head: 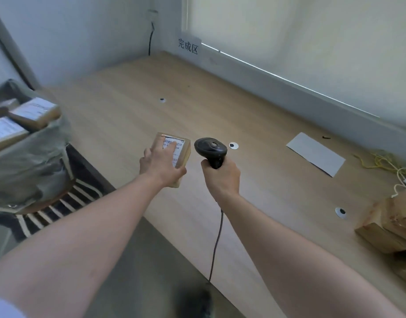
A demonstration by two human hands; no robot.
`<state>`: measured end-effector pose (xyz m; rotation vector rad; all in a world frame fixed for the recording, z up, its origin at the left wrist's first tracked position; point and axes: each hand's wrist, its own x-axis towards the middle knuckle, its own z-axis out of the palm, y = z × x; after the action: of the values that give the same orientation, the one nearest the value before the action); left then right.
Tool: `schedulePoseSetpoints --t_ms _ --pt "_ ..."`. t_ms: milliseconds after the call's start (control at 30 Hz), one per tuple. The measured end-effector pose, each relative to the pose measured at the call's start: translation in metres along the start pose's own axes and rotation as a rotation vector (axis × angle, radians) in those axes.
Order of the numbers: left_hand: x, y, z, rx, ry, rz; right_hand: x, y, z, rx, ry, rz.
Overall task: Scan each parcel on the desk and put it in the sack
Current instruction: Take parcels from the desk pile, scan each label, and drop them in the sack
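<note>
Holding a small brown parcel (174, 154) near the left edge of the desk (254, 125), the person's left hand (160, 164) lies over the parcel's top: fingers spread across the white barcode label (176, 149), thumb curled round the near right side. Whether the parcel rests on the desk or is lifted just off it cannot be told.

Right hand (221, 177) is just right of the parcel, fingers wrapped tight round the grip of a black handheld scanner (211, 150). The scanner head sits level with the label and close beside the parcel, not touching it. Its cable (216, 239) hangs from the grip down past the desk's front edge.

Left of the parcel, off the desk edge, stands a grey-green sack (30, 161), mouth open. Several labelled parcels in the sack (34, 113) lie at its top.

Well to the right of the parcel, at the desk's right end, a heap of unscanned brown parcels (390, 226) is partly cut off by the frame. Beyond that heap lie a grey sheet (315, 153) flat on the desk and a tangle of yellow cord (380, 161) near the wall.

Beyond the parcel, in the far corner of the desk, a paper sign (188, 45) with three printed characters is fixed to the wall. Small round cable holes (233, 145) dot the desk; the nearest is just right of the scanner head.
</note>
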<state>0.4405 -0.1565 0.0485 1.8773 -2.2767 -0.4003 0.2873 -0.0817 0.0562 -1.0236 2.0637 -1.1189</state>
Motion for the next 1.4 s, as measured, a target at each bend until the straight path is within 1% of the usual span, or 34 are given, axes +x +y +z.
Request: schedulePoseSetpoints --t_ms 200,333,633,767,1000,1133,1300,1400 --pt "-0.029 -0.076 -0.061 -0.016 0.087 -0.028 -0.045 -0.062 0.053 -0.063 0.003 -0.119" --pt "-0.047 -0.132 -0.096 -0.009 0.131 -0.047 -0.078 -0.1 0.099 -0.075 -0.001 -0.159" --pt "-0.064 -0.251 -0.161 -0.024 0.229 -0.186 -0.123 -0.168 0.2 -0.057 -0.13 -0.275" --pt "-0.062 -0.303 -0.18 -0.006 0.294 -0.273 -0.127 -0.192 0.25 -0.044 -0.219 -0.314" --pt "-0.038 -0.406 -0.199 -0.036 0.358 -0.44 -0.115 -0.233 0.363 -0.011 -0.403 -0.395" --pt "-0.017 -0.457 -0.209 0.039 0.357 -0.566 -0.101 -0.261 0.423 -0.016 -0.477 -0.401" --pt "0.005 -0.508 -0.216 0.045 0.356 -0.68 -0.084 -0.288 0.478 -0.05 -0.556 -0.396" --pt "0.015 -0.536 -0.217 0.04 0.363 -0.72 -0.077 -0.3 0.508 -0.063 -0.578 -0.385"
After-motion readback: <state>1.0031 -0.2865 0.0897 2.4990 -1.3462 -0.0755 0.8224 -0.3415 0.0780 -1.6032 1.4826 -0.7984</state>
